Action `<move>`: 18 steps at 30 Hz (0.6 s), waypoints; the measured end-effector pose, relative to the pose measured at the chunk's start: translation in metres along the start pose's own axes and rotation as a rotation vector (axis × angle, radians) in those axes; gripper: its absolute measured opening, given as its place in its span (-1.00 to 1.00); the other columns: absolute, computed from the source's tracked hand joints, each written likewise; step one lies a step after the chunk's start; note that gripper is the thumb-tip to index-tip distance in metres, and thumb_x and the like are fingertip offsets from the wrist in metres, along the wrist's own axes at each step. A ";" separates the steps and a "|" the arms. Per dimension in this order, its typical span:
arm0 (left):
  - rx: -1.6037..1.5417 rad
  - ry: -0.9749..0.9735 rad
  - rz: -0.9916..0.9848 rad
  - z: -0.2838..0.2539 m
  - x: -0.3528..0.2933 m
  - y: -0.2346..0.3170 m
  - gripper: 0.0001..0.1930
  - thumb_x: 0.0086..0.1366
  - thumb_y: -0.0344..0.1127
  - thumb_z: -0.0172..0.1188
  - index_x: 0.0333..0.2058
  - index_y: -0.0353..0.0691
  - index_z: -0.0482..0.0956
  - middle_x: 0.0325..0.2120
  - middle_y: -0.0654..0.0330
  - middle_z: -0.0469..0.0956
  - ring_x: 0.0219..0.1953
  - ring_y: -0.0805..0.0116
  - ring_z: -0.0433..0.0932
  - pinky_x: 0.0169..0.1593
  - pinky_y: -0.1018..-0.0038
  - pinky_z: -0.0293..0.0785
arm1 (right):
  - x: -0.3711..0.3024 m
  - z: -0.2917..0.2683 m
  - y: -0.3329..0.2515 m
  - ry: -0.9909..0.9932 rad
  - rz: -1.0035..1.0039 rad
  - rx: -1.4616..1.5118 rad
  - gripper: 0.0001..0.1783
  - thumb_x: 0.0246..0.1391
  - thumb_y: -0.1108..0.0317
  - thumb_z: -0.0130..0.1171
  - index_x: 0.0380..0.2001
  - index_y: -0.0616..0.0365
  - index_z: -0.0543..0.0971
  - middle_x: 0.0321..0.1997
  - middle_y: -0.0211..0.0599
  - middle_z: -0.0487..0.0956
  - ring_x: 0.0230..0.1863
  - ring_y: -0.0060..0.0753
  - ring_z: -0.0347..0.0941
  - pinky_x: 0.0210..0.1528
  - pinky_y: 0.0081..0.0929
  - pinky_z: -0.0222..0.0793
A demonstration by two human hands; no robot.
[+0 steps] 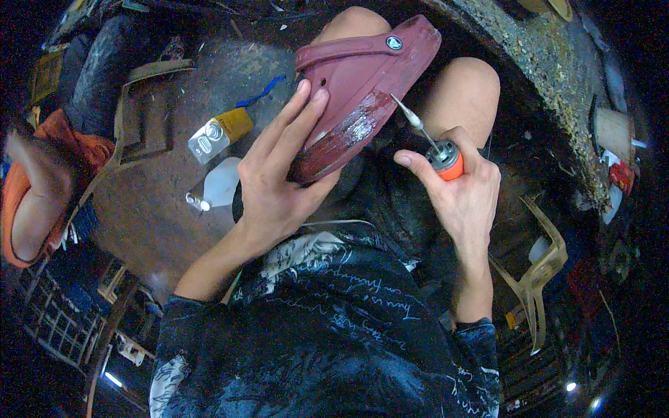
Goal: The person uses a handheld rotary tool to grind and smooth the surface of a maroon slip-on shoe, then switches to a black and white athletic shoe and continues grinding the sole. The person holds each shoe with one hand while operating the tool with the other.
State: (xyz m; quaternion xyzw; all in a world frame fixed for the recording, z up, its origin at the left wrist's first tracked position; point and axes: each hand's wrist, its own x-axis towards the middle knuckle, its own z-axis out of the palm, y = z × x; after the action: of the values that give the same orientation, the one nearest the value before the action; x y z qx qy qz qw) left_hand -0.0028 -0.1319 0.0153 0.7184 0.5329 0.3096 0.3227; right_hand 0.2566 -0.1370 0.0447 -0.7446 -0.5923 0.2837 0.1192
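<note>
My left hand [279, 164] holds a maroon foam clog [348, 104] by its heel end, fingers over the upper and thumb under the sole. The clog is tilted, with its strap and round rivet up and its side toward the right. A wet, shiny, dark patch [359, 125] runs along the sole's side. In my right hand [463, 191] is a small orange-bodied tool [447, 161] with a round dark metal end, a thin shaft and a pale, pointed tip. My fingers wrap around its body. The tip is close to the sole's edge; whether it touches, I cannot tell.
On the brown floor to the left lie a yellow and silver tin [221, 134], a translucent plastic bottle [221, 182] and a blue strip [268, 89]. A person in orange [52, 167] is at the far left. A rough ledge [557, 83] runs along the right, above a beige plastic chair [540, 275].
</note>
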 end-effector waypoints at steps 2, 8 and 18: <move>0.007 -0.003 -0.005 0.000 -0.001 0.000 -0.11 0.15 -0.44 0.64 0.47 -0.24 0.49 0.48 -0.15 0.46 0.46 -0.04 0.53 0.48 0.16 0.48 | 0.000 0.001 0.001 0.021 -0.045 -0.003 -0.26 -0.04 -0.36 0.65 -0.41 0.15 0.60 -0.59 -0.10 0.64 -0.46 0.22 0.69 -0.37 0.01 0.58; 0.020 -0.012 -0.009 -0.001 -0.001 0.001 -0.11 0.14 -0.44 0.64 0.47 -0.24 0.50 0.48 -0.14 0.46 0.45 -0.04 0.54 0.48 0.16 0.48 | 0.002 -0.002 0.003 0.001 -0.024 -0.006 -0.26 -0.05 -0.36 0.65 -0.38 0.16 0.64 -0.57 -0.08 0.66 -0.44 0.23 0.71 -0.36 0.00 0.60; 0.011 -0.010 -0.005 -0.002 -0.002 0.000 -0.10 0.13 -0.47 0.64 0.47 -0.23 0.49 0.49 -0.14 0.45 0.47 -0.03 0.53 0.48 0.17 0.47 | 0.004 -0.005 0.001 -0.025 0.010 0.012 -0.25 -0.06 -0.37 0.66 -0.36 0.19 0.68 -0.54 -0.01 0.68 -0.41 0.26 0.72 -0.32 0.01 0.60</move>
State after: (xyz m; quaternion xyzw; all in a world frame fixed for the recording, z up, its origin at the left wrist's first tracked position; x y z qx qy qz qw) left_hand -0.0046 -0.1340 0.0161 0.7204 0.5346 0.3023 0.3222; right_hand 0.2606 -0.1329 0.0469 -0.7432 -0.5883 0.2973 0.1149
